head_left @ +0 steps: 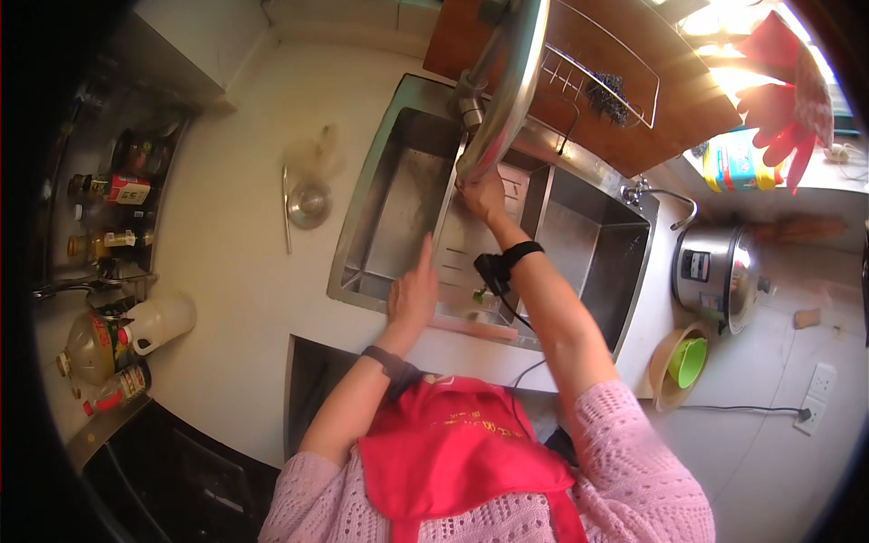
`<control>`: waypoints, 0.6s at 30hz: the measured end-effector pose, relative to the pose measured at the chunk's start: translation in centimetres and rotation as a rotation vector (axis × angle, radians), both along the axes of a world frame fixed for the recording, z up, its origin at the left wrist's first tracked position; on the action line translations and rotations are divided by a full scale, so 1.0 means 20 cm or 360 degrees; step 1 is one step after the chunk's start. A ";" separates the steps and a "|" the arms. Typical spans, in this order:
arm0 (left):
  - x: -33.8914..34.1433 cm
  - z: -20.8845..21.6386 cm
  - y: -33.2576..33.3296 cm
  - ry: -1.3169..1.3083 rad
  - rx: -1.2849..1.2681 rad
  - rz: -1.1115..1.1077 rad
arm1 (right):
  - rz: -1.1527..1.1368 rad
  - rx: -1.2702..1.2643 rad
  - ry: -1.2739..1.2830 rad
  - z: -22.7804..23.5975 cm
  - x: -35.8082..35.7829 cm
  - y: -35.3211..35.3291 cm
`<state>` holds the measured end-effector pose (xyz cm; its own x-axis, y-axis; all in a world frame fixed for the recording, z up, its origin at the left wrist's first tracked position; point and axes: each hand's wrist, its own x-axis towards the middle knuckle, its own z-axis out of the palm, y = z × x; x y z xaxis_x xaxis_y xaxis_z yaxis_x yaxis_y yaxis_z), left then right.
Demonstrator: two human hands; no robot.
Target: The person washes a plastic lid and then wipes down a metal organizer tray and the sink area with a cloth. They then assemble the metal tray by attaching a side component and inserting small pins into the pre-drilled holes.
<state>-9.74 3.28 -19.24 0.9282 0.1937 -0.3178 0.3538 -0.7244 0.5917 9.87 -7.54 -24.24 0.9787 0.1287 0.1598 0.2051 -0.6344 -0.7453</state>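
A large metal faucet [519, 90] arches over the stainless steel sink [398, 185]. My right hand [486, 196] is at the end of its spout, with the fingers closed around it and partly hidden. My left hand [414, 297] is over the sink's front edge, index finger stretched forward and the other fingers loosely bent, holding nothing. Between my hands sits a slotted tray [460, 258] in the middle of the sink. A small green scrap [479, 295] lies near its front end.
A metal lid [310, 204] lies on the counter to the left, bottles [95, 348] beyond it. At the right stand a rice cooker [715, 276] and a green bowl [688, 362] in a larger basin. A wire rack [606, 59] and red rubber gloves [783, 109] are behind.
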 end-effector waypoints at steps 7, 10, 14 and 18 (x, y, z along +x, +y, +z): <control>0.00 0.00 0.00 -0.0002 0.0089 0.0057 | 0.1123 -0.0276 0.0541 0.12 -0.59 -0.17; 0.01 -0.01 -0.01 0.0010 0.0073 0.0031 | 0.1269 -0.0368 0.0598 0.15 -0.78 -0.18; 0.01 -0.02 -0.02 0.0081 0.0230 -0.0041 | 0.0841 -0.0508 0.0238 0.03 -0.54 -0.18; 0.01 -0.04 -0.05 -0.0038 0.0246 -0.0047 | 0.0034 -0.0729 0.0010 0.03 -0.14 -0.23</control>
<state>-9.56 2.31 -19.97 0.9410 0.2110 -0.2644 0.3182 -0.8173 0.4803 7.03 -12.13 -23.71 0.9759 0.2047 0.0760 0.2180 -0.8944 -0.3904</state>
